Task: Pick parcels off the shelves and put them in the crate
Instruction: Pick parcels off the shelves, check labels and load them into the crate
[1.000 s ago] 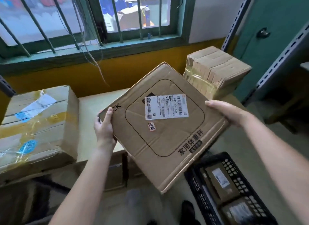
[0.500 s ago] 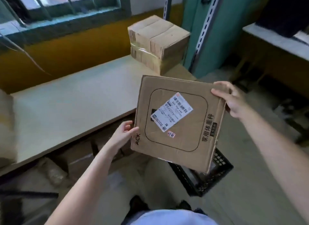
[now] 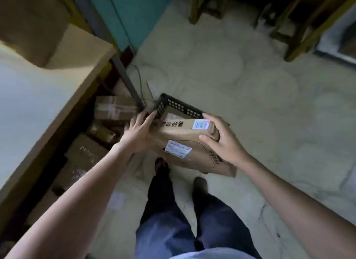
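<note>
While the parcel hangs tilted over the crate, both hands are on it. Left hand: fingers stretched fairly straight, pressed against the parcel's left edge. Right hand: grips the far right corner, thumb on the broad face, fingers curled over the top edge. Parcel is a flat brown carton with one white label on the face and a second on the upper side. It covers most of the crate, so only the far corner of black lattice shows. Whether it touches the rim, cannot tell. Inside the crate, a glimpse of another carton. Crate sits on the pale floor, just beside the shelf. More boxes lie under the shelf — dim, blurred. Person's legs stand near the crate.
</note>
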`<state>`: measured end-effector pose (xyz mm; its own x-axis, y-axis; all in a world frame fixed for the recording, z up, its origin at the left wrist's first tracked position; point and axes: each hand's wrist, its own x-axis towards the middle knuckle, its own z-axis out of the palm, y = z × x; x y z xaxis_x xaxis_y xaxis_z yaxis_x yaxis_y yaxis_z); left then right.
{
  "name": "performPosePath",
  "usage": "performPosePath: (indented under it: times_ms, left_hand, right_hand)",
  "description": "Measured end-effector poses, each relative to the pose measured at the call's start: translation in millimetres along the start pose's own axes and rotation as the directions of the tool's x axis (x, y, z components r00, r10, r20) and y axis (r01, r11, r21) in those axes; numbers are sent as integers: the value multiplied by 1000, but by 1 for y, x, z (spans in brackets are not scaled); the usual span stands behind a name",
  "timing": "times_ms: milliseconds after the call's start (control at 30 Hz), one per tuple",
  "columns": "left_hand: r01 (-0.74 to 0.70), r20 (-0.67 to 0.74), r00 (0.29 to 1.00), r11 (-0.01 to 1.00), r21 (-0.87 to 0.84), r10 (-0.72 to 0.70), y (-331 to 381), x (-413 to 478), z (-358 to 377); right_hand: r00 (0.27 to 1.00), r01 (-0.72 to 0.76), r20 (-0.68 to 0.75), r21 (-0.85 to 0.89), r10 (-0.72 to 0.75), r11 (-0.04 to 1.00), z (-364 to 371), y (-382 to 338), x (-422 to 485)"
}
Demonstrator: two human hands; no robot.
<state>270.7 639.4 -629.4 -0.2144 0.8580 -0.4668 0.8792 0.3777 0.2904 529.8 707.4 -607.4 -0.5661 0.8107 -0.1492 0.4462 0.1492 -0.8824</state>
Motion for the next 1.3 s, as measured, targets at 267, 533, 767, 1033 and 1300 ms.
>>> performPosePath:
  times_ms: [267, 533, 767, 1033, 1300]
  left_hand:
    - [-152, 94, 986, 971, 183, 137, -43, 115, 80]
    - [-272, 349, 928, 881, 386, 134, -108, 203, 218]
    - [-382, 421, 879, 857, 345, 222, -161, 222, 284]
    - [-199, 513, 858, 937, 288, 25, -167, 209, 289]
    - [-132, 293, 954, 973, 190, 72, -103, 192, 191]
  right_hand:
    - [944, -319, 41, -136, 327, 938, 67, 109, 36]
    - [684, -713, 121, -97, 720, 694, 182, 243, 68]
    - [512, -803, 262, -192, 818, 564, 253, 308, 77]
    - [481, -740, 333, -342, 811, 579, 251, 310, 79]
    - [677, -557, 318, -368, 664, 744, 171, 228, 85]
